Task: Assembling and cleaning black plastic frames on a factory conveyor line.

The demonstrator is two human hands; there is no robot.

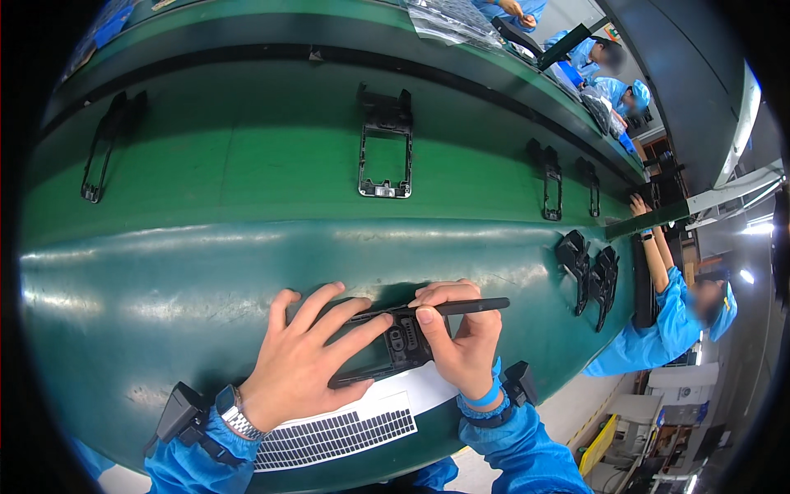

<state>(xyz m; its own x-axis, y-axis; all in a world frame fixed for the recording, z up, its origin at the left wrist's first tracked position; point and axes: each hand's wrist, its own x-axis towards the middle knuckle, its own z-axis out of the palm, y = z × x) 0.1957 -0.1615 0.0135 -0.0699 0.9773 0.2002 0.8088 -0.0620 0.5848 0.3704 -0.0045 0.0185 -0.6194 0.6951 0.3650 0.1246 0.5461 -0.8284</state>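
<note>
A black plastic housing frame lies on the green bench in front of me. My left hand rests over its left part, fingers spread and stretched out, with the thumb along the near edge. Pinched between thumb and fingers of my right hand is a slim black pen-shaped tool. Its thick end points right, and its thin end reaches left along the frame's far edge. Under my wrists a white sheet carries rows of small black adhesive pieces; my left hand and the frame partly cover it.
Beyond the bench runs a green conveyor belt bearing several black frames, one straight ahead. Two black moulded parts lie on the bench at right. A co-worker in blue reaches toward the belt there. A metal post juts in.
</note>
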